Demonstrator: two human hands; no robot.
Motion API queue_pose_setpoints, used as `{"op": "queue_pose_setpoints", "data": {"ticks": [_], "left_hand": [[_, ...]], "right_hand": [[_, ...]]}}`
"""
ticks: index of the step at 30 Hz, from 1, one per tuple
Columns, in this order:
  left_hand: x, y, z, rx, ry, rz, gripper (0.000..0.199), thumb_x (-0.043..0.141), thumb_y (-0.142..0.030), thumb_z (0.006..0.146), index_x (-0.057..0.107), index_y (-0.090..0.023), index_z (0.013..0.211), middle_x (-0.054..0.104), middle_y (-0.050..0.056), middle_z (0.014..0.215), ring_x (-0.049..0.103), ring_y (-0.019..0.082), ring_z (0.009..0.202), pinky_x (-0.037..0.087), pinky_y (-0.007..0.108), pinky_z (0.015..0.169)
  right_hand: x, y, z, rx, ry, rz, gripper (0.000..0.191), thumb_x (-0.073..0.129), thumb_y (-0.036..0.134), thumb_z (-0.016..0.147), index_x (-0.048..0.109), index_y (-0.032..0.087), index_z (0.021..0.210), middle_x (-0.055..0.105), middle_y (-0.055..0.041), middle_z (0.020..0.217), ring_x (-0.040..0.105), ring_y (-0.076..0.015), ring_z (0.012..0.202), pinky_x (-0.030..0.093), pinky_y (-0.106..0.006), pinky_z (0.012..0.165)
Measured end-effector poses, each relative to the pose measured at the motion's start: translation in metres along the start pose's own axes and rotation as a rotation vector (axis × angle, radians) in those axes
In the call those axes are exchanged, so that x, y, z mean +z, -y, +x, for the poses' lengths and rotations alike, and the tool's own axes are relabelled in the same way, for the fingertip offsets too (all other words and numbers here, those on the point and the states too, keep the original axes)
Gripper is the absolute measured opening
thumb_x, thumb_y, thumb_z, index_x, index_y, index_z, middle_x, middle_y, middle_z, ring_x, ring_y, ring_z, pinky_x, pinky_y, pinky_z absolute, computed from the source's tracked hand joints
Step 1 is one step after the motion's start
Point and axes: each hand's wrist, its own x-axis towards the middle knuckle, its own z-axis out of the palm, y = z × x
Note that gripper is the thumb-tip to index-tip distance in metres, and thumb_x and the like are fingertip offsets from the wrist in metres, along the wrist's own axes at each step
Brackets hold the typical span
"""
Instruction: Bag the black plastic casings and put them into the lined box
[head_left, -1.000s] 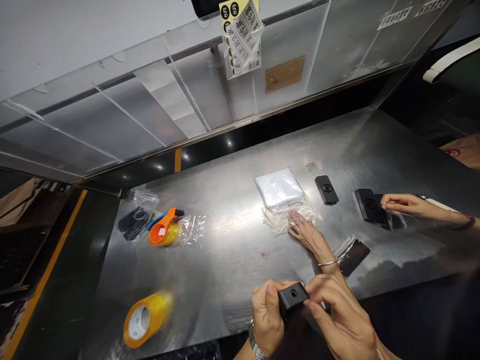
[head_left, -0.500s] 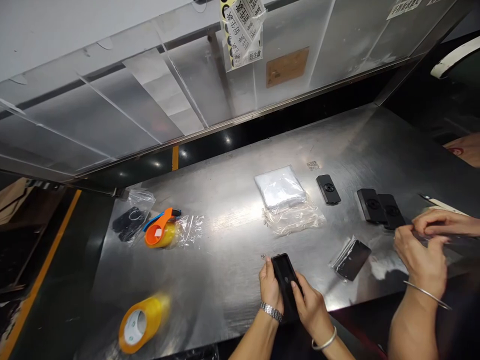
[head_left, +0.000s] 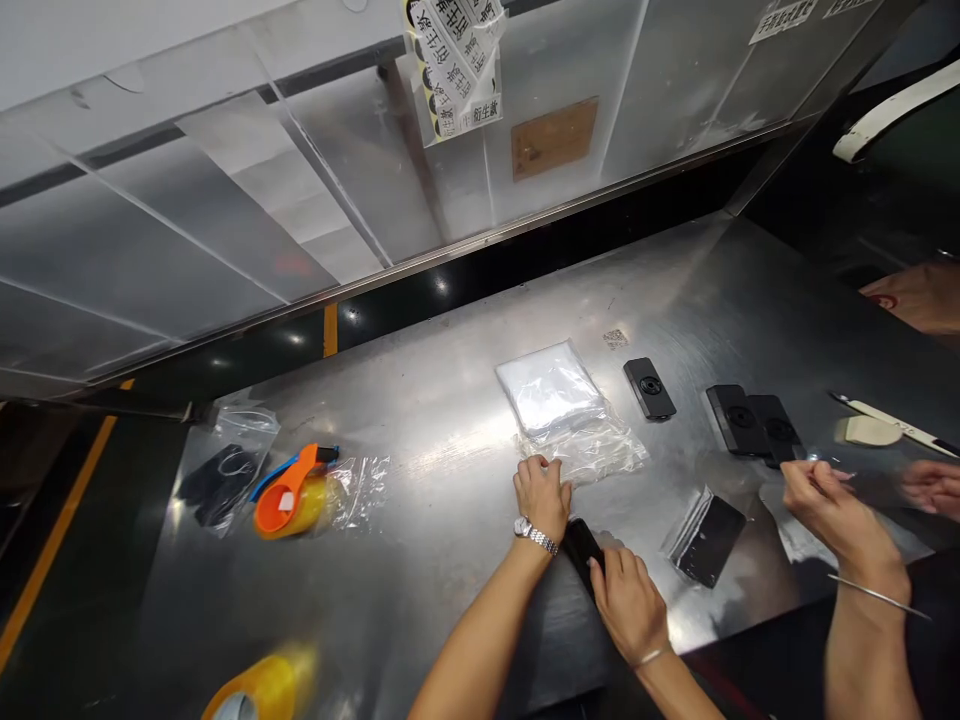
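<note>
My left hand [head_left: 541,495], with a metal watch on its wrist, grips the near edge of a clear plastic bag [head_left: 600,458]. A folded white packet [head_left: 547,385] lies in that bag's far part. My right hand [head_left: 628,605] holds a black flat device [head_left: 582,552] against the steel table, its lower end hidden by my fingers. Several similar black devices lie further right, including one with a round centre [head_left: 649,388] and a pair side by side [head_left: 739,420]. A co-worker's hand [head_left: 829,510] pinches something thin and clear there.
An orange tape dispenser [head_left: 289,505], loose clear film [head_left: 360,490] and a bag of black items [head_left: 223,482] lie left on the steel table [head_left: 420,590]. A yellow tape roll [head_left: 259,695] sits at the near edge. A black item in a sleeve [head_left: 709,540] lies right of my hands.
My left hand has let go of the black device and moved up onto the plastic bag. The device now stays under my right hand. The view has shifted slightly left.
</note>
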Motion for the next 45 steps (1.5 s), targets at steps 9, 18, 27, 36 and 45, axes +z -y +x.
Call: {"op": "queue_pose_setpoints", "data": {"ticks": [9, 18, 27, 36, 45], "left_hand": [[0.008, 0.012, 0.02, 0.059, 0.005, -0.126, 0.02, 0.043, -0.02, 0.084, 0.062, -0.02, 0.079, 0.055, 0.006, 0.076, 0.045, 0.02, 0.08, 0.039, 0.034, 0.074], [0.006, 0.005, -0.012, -0.066, 0.039, -0.47, 0.02, 0.049, -0.029, 0.08, 0.064, -0.019, 0.073, 0.059, 0.007, 0.073, 0.049, 0.02, 0.076, 0.039, 0.036, 0.076], [0.022, -0.019, -0.028, -0.643, 0.155, -1.12, 0.034, 0.064, -0.044, 0.067, 0.061, -0.012, 0.08, 0.063, 0.004, 0.063, 0.056, 0.012, 0.054, 0.043, 0.023, 0.05], [0.011, -0.017, -0.039, -0.9, 0.048, -1.444, 0.036, 0.07, -0.039, 0.061, 0.062, -0.011, 0.083, 0.069, 0.012, 0.083, 0.063, 0.015, 0.064, 0.047, 0.028, 0.064], [-0.011, -0.026, -0.059, -0.87, -0.007, -1.552, 0.032, 0.068, -0.036, 0.067, 0.065, -0.014, 0.09, 0.068, 0.012, 0.098, 0.064, 0.019, 0.086, 0.045, 0.034, 0.084]], "right_hand": [[0.007, -0.008, 0.1, -0.04, -0.07, 0.031, 0.028, 0.038, 0.029, 0.089, 0.057, 0.015, 0.104, 0.056, -0.007, 0.074, 0.052, -0.0211, 0.073, 0.041, -0.032, 0.065], [0.014, -0.014, 0.104, -0.023, -0.115, 0.132, 0.024, 0.042, 0.023, 0.087, 0.06, 0.018, 0.071, 0.052, -0.0038, 0.067, 0.048, -0.0177, 0.069, 0.039, -0.029, 0.066], [-0.007, -0.001, 0.066, -0.109, -0.145, 0.379, 0.016, 0.045, 0.021, 0.085, 0.059, 0.018, 0.092, 0.06, -0.0094, 0.096, 0.053, -0.0213, 0.089, 0.046, -0.037, 0.078], [-0.031, 0.01, 0.031, -0.114, -0.148, 0.581, 0.02, 0.044, 0.018, 0.085, 0.053, 0.018, 0.103, 0.06, -0.0102, 0.095, 0.055, -0.0215, 0.091, 0.048, -0.038, 0.077], [-0.053, 0.021, 0.029, 0.124, -0.015, 0.744, 0.021, 0.05, 0.031, 0.083, 0.053, 0.02, 0.101, 0.06, -0.008, 0.086, 0.057, -0.0204, 0.077, 0.049, -0.032, 0.062]]}}
